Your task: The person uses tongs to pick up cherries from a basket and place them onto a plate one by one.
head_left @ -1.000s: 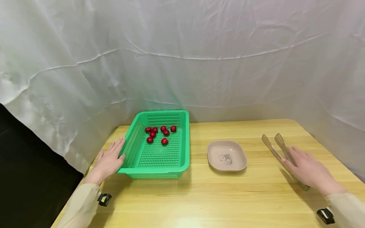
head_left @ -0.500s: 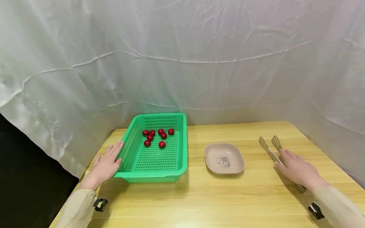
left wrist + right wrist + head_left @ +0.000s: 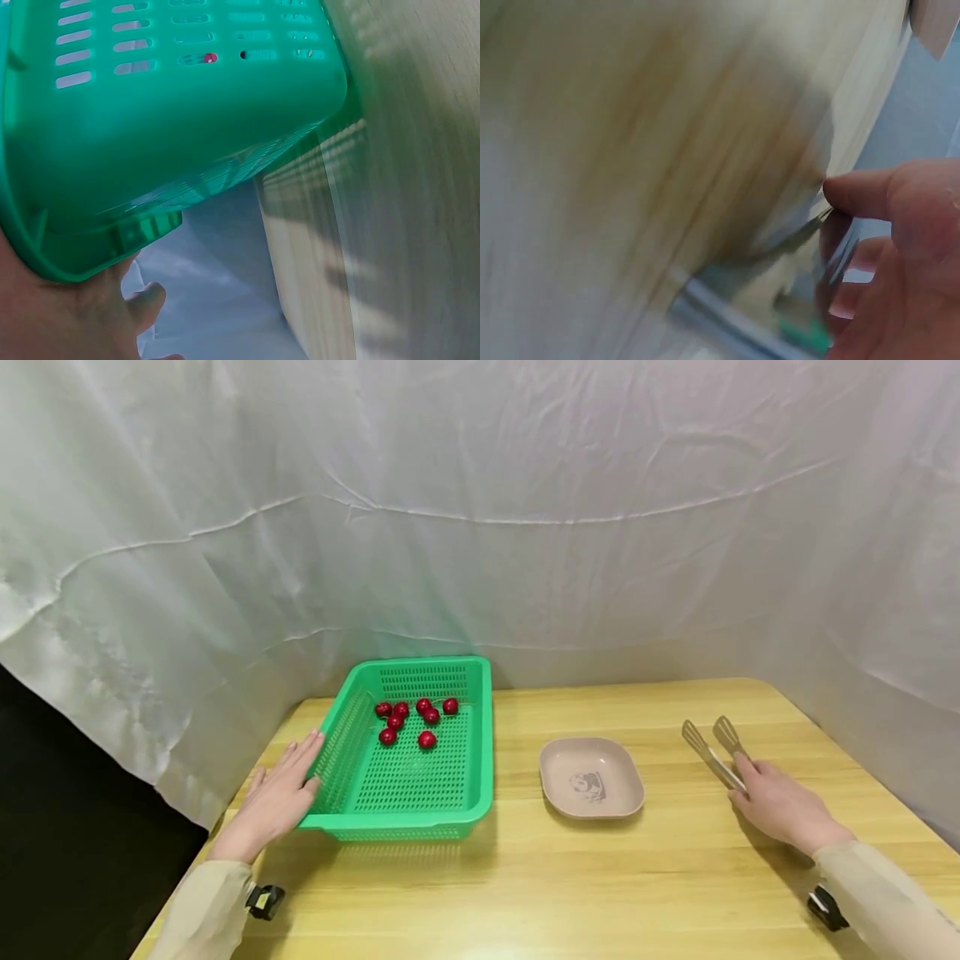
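A green basket (image 3: pixel 397 820) with slotted walls stands toward the left of the wooden table (image 3: pixel 562 877), and eight red cherries (image 3: pixel 427 740) lie on its floor. Seven are grouped toward the back — four to the left, three to the right, a few thin stems showing — and one sits slightly forward between the two groups. The left wrist view catches a bit of red through a slot in the wall.

The left hand (image 3: pixel 273 797) rests against the basket's left rim, its fingers extended rather than wrapped around it.

To the basket's right, well apart from it, is a shallow, pinkish-beige bowl (image 3: pixel 558 760) with rounded corners and a grey panda print (image 3: pixel 588 787) on its inside.

Farther right, the right hand (image 3: pixel 787 806) grasps metal tongs (image 3: pixel 718 765), their slotted ends spread apart and pointing away from the person. The right wrist view is blurred, so how firmly the fingers squeeze is hard to say.

Behind the table hangs a pale, creased cloth (image 3: pixel 480 577).
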Motion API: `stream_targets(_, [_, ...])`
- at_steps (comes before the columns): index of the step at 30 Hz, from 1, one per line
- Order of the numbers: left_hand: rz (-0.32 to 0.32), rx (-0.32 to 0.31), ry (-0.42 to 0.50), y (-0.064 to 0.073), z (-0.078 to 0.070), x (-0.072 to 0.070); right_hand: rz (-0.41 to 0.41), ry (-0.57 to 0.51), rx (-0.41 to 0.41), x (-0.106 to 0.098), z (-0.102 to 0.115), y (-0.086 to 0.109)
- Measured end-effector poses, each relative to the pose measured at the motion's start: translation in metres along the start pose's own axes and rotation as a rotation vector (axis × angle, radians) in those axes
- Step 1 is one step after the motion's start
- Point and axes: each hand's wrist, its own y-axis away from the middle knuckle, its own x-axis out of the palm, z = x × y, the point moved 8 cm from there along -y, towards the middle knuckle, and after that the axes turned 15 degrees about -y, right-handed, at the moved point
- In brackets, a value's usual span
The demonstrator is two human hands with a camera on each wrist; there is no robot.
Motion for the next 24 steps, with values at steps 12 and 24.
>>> stream_targets(12, [0.001,0.005,0.006,-0.001,-0.002,-0.001,-0.074,-0.002,-0.057,-0.007,0.011,-0.002])
stream_targets(24, [0.001,0.003,0.023,0.000,-0.001,0.000,-0.149,0.063,-0.205,-0.018,0.053,-0.012])
